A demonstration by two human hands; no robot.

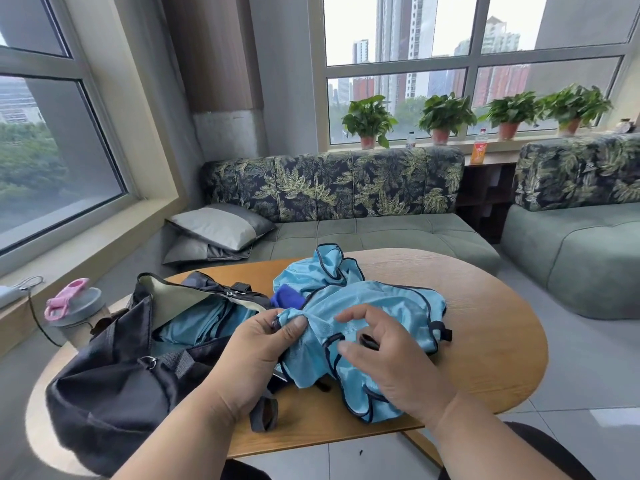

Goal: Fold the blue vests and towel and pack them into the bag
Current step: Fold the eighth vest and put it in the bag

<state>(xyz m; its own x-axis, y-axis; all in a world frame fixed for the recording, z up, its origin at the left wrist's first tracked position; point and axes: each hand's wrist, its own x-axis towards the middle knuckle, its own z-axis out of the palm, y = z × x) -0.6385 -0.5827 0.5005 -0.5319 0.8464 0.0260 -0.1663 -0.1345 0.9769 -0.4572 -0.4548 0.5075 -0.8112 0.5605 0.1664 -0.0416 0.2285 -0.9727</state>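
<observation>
My left hand [258, 344] pinches an edge of the light blue vest [374, 306] between thumb and fingers. My right hand [384, 355] rests over the same vest with loosely curled fingers; I cannot tell if it grips the cloth. The vest lies crumpled on the wooden table [491, 306], just right of the open black bag [114, 382]. Inside the bag there is folded blue cloth [204, 323]. The dark blue towel [285, 296] lies behind the vest, near the bag's opening.

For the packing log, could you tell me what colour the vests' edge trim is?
Dark navy trim on the light blue vests, clearest in the head view.
</observation>
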